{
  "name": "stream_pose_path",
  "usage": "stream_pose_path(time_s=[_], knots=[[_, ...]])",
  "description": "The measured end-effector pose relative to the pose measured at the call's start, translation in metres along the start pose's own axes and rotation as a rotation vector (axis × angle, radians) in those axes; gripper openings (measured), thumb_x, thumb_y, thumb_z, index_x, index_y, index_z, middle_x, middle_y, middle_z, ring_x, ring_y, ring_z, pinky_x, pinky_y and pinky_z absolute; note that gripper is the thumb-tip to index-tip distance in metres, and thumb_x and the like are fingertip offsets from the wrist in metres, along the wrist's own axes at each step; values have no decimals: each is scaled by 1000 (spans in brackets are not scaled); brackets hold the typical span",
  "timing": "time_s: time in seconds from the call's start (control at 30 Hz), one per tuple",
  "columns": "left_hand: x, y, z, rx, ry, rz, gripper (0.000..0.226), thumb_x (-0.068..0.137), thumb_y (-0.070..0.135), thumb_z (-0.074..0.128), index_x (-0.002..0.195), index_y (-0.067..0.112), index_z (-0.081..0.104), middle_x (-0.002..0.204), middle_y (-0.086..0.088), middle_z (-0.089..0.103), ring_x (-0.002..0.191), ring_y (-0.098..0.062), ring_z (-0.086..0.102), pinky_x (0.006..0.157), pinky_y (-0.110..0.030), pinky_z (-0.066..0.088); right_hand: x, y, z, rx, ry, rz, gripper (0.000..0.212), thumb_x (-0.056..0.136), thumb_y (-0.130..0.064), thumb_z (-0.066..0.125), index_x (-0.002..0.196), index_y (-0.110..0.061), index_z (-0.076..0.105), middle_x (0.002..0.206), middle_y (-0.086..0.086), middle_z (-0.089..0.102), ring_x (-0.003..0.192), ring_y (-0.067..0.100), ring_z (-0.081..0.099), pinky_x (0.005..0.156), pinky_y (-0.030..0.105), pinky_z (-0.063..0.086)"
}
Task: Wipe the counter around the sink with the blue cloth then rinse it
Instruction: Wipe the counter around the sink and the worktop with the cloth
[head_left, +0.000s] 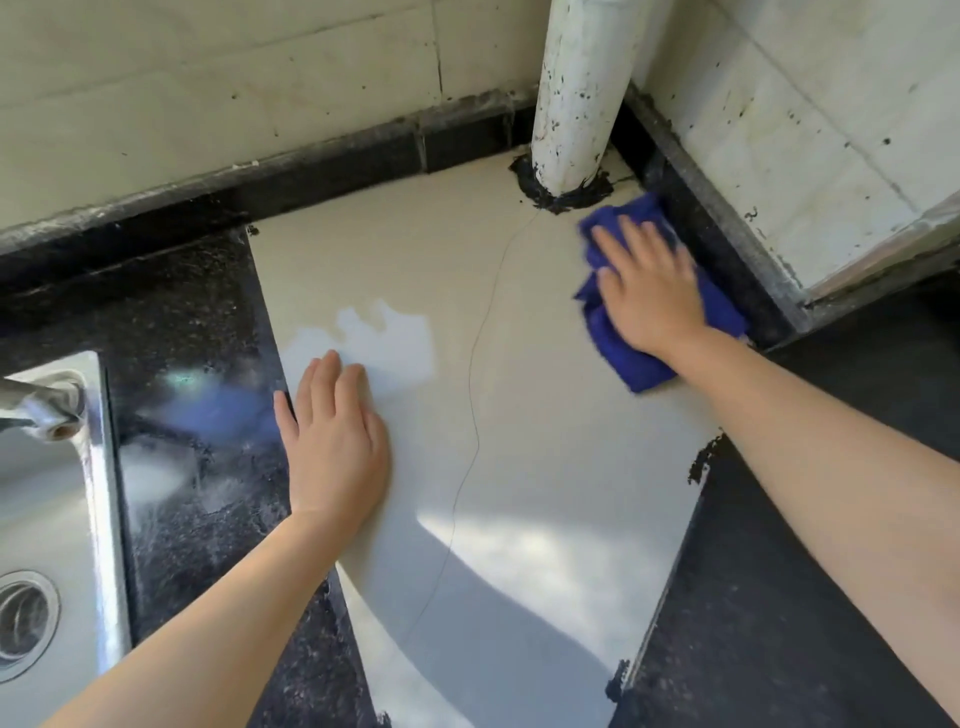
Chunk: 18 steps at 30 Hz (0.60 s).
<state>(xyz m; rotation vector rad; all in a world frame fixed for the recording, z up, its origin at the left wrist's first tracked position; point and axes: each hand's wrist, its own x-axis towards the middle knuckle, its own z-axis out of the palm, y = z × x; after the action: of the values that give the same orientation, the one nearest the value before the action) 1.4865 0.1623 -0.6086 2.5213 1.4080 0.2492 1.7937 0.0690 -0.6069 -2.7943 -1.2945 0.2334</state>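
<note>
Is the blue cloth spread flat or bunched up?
Bunched: the blue cloth shows thick folds under the flat right hand.

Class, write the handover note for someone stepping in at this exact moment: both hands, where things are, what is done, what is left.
Right hand: flat, pressing the bunched blue cloth onto the cream tile counter in the far corner, beside the white pipe.
Left hand: flat on the counter, holding nothing.
Steel sink: at left.
Done: wiping has reached the corner; wiped extent unclear.
Left: finish around the sink, then rinse the cloth.
</note>
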Motion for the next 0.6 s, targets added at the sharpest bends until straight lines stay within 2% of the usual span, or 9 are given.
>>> stream_pose_path(time_s=[0.07,0.1,0.17,0.23,0.3,0.37,0.47,0.53,0.6], knots=[[1,0,0,12,-16,8,54,82,26,17,124,7,46,143,-15,37,136,-31,27,111,-57,12,-30,0,1,25,4,159,52,100,-37,20,150,-29,9,160,-1,3,146,21,1,118,47,2],[1,0,-1,18,-22,12,54,82,26,17,123,7,46,142,-15,37,135,-31,28,111,-57,13,-49,-17,6,7,14,177,52,100,-38,18,150,-29,7,160,-1,1,146,22,-1,117,46,-1],[1,0,-1,23,-33,13,53,83,26,17,123,7,46,142,-15,38,135,-31,28,110,-58,13,-86,-68,17,4,30,-9,54,98,-40,17,150,-29,11,159,0,5,146,24,2,116,46,-3],[-1,0,0,25,-33,12,53,83,25,17,123,7,46,142,-15,38,135,-31,27,111,-57,13,-105,-112,27,39,9,-333,55,93,-41,20,146,-29,27,156,1,22,144,26,18,115,47,4],[-1,-1,1,16,-26,11,51,83,24,20,123,8,46,143,-14,38,136,-29,26,112,-55,11,-84,-115,22,4,-77,-521,57,91,-42,17,146,-32,28,156,-2,24,144,23,19,115,46,7],[-1,-2,1,12,-26,7,48,83,22,23,124,9,45,144,-13,36,137,-28,25,113,-54,9,-41,-81,13,-34,-50,-405,60,90,-44,9,148,-32,20,158,-2,17,145,21,13,114,44,8],[-1,-1,0,18,-19,16,51,82,24,19,124,9,44,145,-12,34,138,-27,23,113,-53,8,-9,-6,6,-9,9,-2,53,98,-42,12,149,-30,15,159,-1,9,146,21,7,117,45,6],[-1,0,-1,17,-20,29,54,82,26,16,125,9,44,146,-12,33,138,-27,22,113,-53,8,-34,14,8,39,7,71,50,100,-39,18,150,-29,13,159,-2,6,146,20,3,118,45,3],[-1,0,-1,9,-30,34,51,83,23,20,127,8,42,147,-13,31,139,-27,20,114,-51,5,-88,0,18,51,60,41,51,100,-39,21,149,-28,18,159,0,11,146,22,8,117,44,5]])
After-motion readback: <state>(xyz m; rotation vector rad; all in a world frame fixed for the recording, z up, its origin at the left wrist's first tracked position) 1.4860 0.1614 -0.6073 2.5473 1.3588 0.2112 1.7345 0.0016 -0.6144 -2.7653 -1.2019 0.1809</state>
